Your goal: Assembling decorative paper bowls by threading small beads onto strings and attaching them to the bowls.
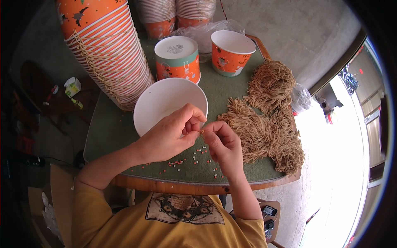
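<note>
What looks like tan cord [202, 133] sits pinched where the left hand [170, 134] and right hand [226, 149] meet near the white bucket [145, 103], and so slight a hold could let it slip, while a low sweep might scatter loose beads [175, 164] on the surface [111, 128].

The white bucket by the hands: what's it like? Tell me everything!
The bucket has a white inside, a round rim, and looks like stiff paper. Its open mouth faces the camera; a dark spot sits near the rim. It's on the green table beside stacked buckets. The left hand hides part; touching or not, I can't tell.
</note>
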`<state>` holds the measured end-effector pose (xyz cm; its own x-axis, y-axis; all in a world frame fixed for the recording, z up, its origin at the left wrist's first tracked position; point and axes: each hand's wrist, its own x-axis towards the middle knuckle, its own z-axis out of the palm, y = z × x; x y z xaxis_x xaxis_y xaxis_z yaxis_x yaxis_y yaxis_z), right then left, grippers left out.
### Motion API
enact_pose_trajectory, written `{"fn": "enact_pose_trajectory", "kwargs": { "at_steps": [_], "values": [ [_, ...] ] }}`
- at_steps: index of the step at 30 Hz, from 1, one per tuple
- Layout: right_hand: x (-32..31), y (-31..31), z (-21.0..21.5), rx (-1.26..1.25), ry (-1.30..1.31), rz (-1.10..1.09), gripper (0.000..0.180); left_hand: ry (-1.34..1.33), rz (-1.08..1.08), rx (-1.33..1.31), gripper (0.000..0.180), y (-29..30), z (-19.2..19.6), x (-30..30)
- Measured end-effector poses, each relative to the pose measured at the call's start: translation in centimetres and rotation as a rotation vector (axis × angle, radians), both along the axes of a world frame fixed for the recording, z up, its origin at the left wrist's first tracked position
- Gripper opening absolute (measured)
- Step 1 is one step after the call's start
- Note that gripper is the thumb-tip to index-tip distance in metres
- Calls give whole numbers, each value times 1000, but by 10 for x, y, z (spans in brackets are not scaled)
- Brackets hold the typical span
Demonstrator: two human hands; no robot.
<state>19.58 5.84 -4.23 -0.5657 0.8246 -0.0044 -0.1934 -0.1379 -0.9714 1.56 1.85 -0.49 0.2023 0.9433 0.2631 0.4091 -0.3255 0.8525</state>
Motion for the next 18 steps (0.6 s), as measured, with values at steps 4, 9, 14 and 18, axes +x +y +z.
{"fn": "enact_pose_trajectory", "kwargs": {
  "at_steps": [4,9,14,18],
  "values": [
    [-2,-2,-1,64,49,-52,11,4,-2,-9,25,0,1,0],
    [-4,-5,2,91,35,-122,12,16,-2,-11,26,0,2,0],
    [-7,-3,-8,447,-206,-172,12,78,3,106,28,2,-2,-1],
    [-6,-2,-15,325,-113,-151,15,38,-37,-90,31,-3,3,-3]
  ]
}}
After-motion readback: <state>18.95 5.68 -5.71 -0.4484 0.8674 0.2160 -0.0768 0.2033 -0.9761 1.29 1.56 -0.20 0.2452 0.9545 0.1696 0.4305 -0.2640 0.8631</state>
